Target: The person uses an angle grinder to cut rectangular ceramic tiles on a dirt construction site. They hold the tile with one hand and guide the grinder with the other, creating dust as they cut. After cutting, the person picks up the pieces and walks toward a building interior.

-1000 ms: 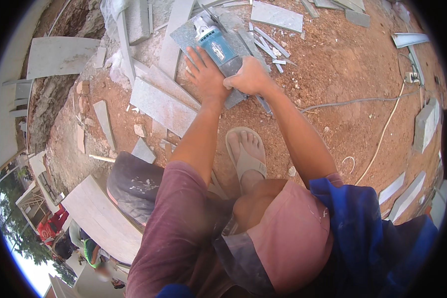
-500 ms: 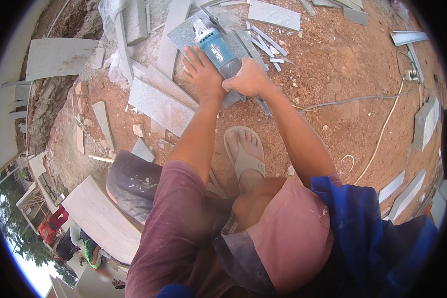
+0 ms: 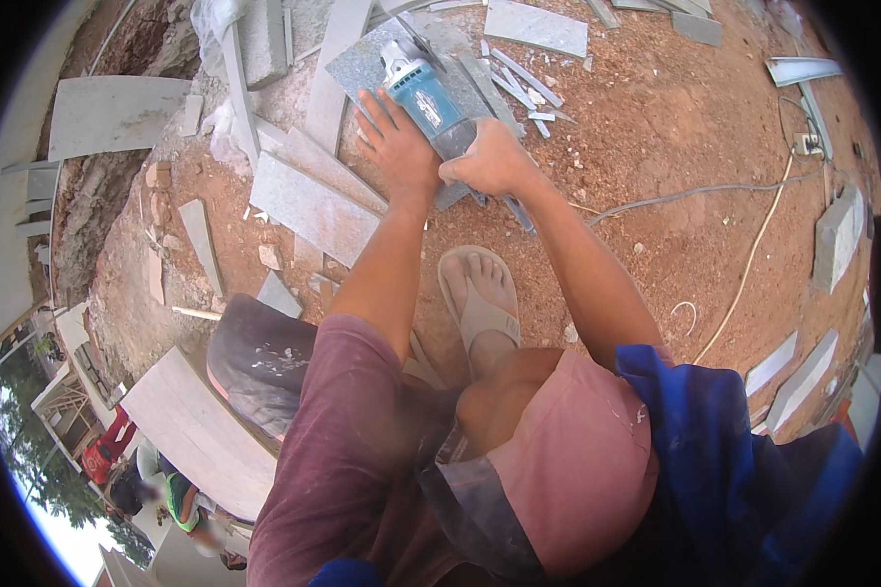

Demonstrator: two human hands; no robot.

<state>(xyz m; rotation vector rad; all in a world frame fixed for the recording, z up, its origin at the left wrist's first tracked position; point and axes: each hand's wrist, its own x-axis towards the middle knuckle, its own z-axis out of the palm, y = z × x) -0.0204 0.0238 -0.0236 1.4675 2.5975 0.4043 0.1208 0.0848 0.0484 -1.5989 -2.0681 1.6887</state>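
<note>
A teal angle grinder (image 3: 429,98) lies angled over a grey speckled stone tile (image 3: 353,66) at the top centre, its guard and disc pointing up and away from me. My right hand (image 3: 489,158) is wrapped round the grinder's dark rear end. Just left of the tool, my left hand (image 3: 403,147) rests palm down with its fingers apart, pressed on the tile. Loose thin offcuts (image 3: 529,88) are scattered to the right of the tile, and a longer pale slab (image 3: 313,210) lies below my left hand.
Several slabs lie around on reddish dirt. A rocky trench edge (image 3: 108,196) runs down the left. Cables (image 3: 700,188) lead to a socket (image 3: 806,144) at the right. My sandalled foot (image 3: 482,289) is below the grinder. Other people (image 3: 181,499) are at the lower left.
Both hands and the grinder keep the same pose together. The whole view has shifted only very slightly, with hands, tool and ground appearing a little further left.
</note>
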